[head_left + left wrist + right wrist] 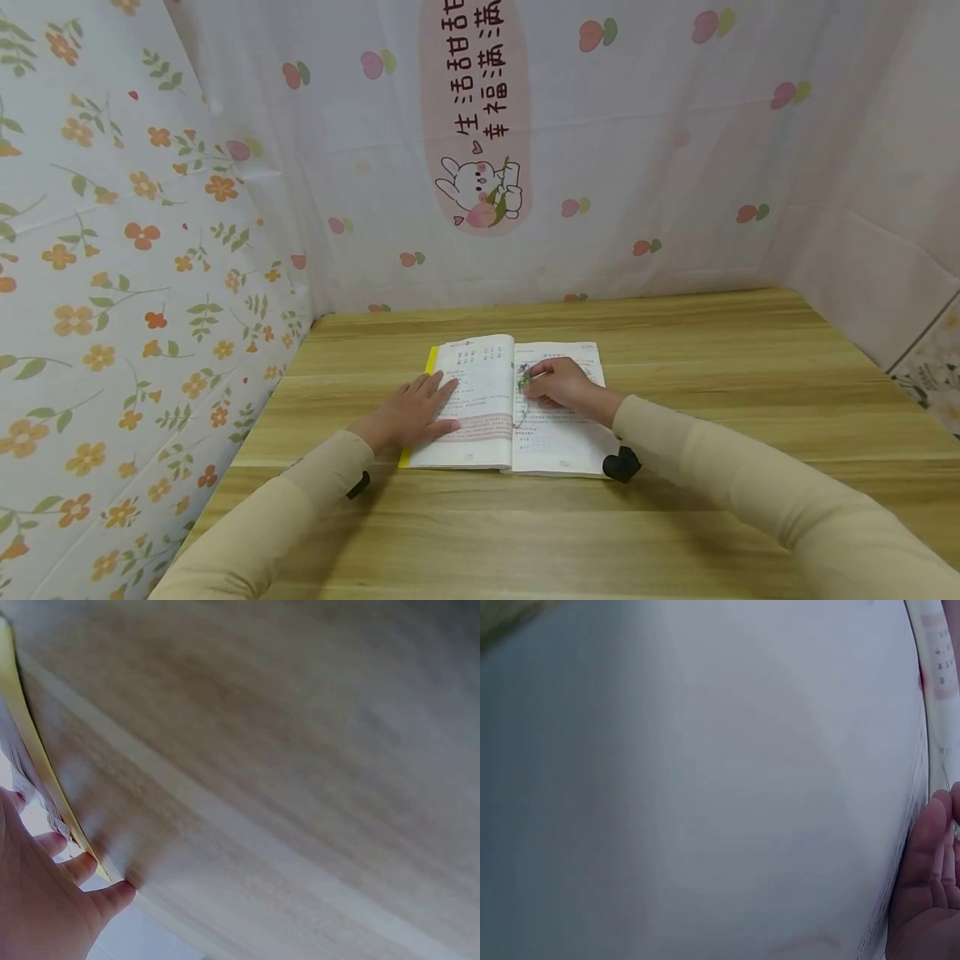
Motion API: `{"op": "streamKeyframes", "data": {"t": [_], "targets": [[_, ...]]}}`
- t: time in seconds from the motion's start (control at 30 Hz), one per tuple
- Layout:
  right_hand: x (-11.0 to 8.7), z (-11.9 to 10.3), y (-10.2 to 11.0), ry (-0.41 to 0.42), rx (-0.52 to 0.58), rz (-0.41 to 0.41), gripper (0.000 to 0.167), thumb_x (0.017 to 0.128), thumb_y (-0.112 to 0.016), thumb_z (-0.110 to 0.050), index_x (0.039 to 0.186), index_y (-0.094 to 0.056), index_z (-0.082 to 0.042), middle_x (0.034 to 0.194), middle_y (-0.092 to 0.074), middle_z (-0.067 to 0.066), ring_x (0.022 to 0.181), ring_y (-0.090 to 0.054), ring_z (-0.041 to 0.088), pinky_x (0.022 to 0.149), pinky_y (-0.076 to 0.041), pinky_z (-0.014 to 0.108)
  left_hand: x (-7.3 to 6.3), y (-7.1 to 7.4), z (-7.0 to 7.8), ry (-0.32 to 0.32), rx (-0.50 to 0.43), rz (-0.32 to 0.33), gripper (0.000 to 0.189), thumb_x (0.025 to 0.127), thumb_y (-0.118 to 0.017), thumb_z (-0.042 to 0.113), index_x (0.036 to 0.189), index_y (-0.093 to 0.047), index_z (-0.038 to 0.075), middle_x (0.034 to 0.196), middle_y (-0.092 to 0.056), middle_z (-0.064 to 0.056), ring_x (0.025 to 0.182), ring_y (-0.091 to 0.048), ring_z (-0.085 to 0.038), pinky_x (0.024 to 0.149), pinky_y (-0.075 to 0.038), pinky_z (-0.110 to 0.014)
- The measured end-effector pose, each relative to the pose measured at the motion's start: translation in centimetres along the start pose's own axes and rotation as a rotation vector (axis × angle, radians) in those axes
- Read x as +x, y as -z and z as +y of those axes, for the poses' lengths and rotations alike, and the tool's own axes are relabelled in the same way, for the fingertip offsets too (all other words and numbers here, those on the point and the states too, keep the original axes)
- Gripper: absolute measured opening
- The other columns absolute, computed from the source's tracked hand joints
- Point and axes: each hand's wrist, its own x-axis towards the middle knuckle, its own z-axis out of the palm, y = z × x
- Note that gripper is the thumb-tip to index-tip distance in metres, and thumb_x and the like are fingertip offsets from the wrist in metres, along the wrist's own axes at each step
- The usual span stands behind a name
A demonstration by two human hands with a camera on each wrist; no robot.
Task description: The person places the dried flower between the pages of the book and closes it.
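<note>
On one open book (480,400), left hand (411,414) flat, right hand (558,385) fingers pinching one flower sprig (522,382).

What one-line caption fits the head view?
Left hand flat on an open book; right hand pinching a small green sprig at its gutter.

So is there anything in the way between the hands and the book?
No, nothing visible. The left hand lies flat with straight fingers right on the left page of the open book. The right hand rests on the right page near the fold, fingers curled at a small green thing there. Both already touch the book.
</note>
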Motion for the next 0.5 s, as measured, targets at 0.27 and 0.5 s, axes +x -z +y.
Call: {"op": "streamKeyframes", "data": {"t": [0.27,0.5], "targets": [[-0.11,-0.14,-0.53,0.093,-0.142,0.041,0.034,0.083,-0.076,-0.008,0.113,-0.063,0.000,0.082,-0.064,0.007,0.069,-0.061,0.014,0.056,-0.051,0.027,0.01,0.18,0.05,-0.003,0.001,-0.003,0.080,0.097,-0.036,0.063,0.156,-0.019,0.011,0.156,-0.022,-0.020,0.140,-0.025,-0.038,0.109,-0.025,-0.054],[-0.13,-0.23,-0.53,0.172,-0.240,0.067,0.041,0.079,-0.079,-0.005,0.115,-0.060,0.000,0.087,-0.058,0.007,0.066,-0.056,0.017,0.055,-0.050,0.027,-0.13,0.30,0.10,0.008,0.010,-0.016,0.080,0.097,-0.034,0.064,0.156,-0.018,0.012,0.157,-0.021,-0.019,0.141,-0.025,-0.038,0.109,-0.026,-0.054]]}}
